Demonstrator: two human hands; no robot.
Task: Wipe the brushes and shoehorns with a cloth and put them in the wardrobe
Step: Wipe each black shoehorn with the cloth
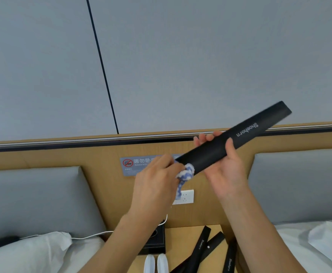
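A long black shoehorn (245,131) marked "Shoehorn" is held up slantwise in front of the headboard. My right hand (225,160) grips it around its middle, thumb on the front face. My left hand (157,178) pinches a blue-and-white cloth (184,174) against the shoehorn's lower left end. More black shoehorns (201,247) lie on the wooden nightstand (177,239) below, one partly behind my right forearm. No brush and no wardrobe are in view.
A black box (157,241) stands at the nightstand's left side and two white objects (156,263) lie at its front. A white cable (94,234) runs from the wall socket (184,196). Beds with white pillows and grey headrests flank the nightstand.
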